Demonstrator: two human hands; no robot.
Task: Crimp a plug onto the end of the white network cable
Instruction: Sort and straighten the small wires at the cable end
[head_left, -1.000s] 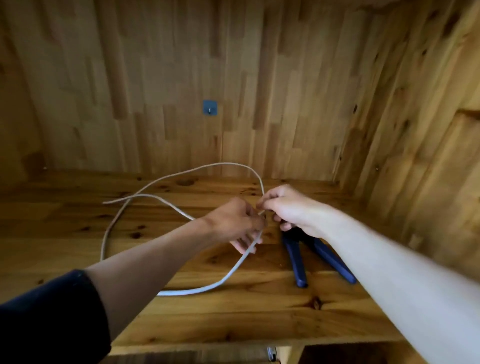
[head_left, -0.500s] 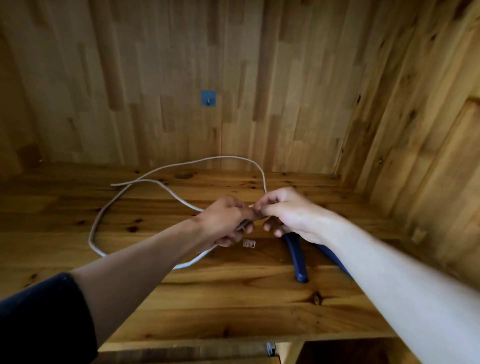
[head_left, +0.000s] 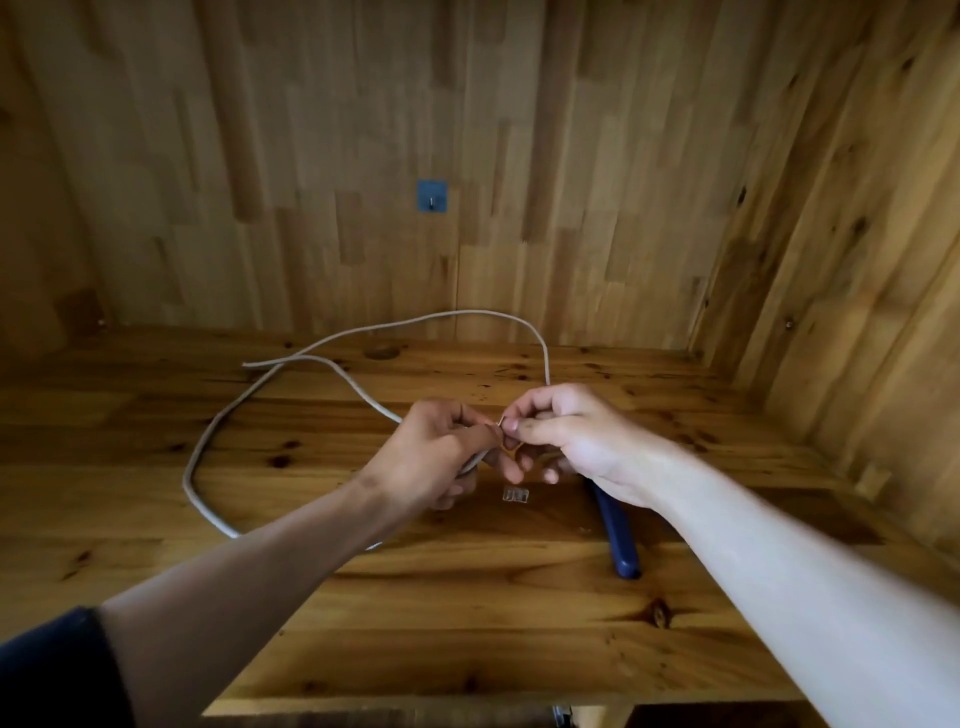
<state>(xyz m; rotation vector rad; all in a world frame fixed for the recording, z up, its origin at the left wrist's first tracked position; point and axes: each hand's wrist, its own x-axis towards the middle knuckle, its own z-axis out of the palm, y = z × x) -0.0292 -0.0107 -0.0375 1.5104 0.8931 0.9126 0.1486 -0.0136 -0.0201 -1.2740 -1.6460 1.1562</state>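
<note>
The white network cable loops across the wooden table and rises to my hands at the centre. My left hand grips the cable near its end. My right hand pinches thin wires sticking out of that end between thumb and forefinger. A small clear plug lies on the table just below both hands. The blue-handled crimping tool lies under my right wrist, mostly hidden.
Wooden walls enclose the table at the back and right. A small blue hook is fixed to the back wall. The table's front edge runs along the bottom of the view.
Both hands lifted slightly with the cable end, uncovering the clear plug on the table. The cable loop on the left shifted as the end was drawn in.
</note>
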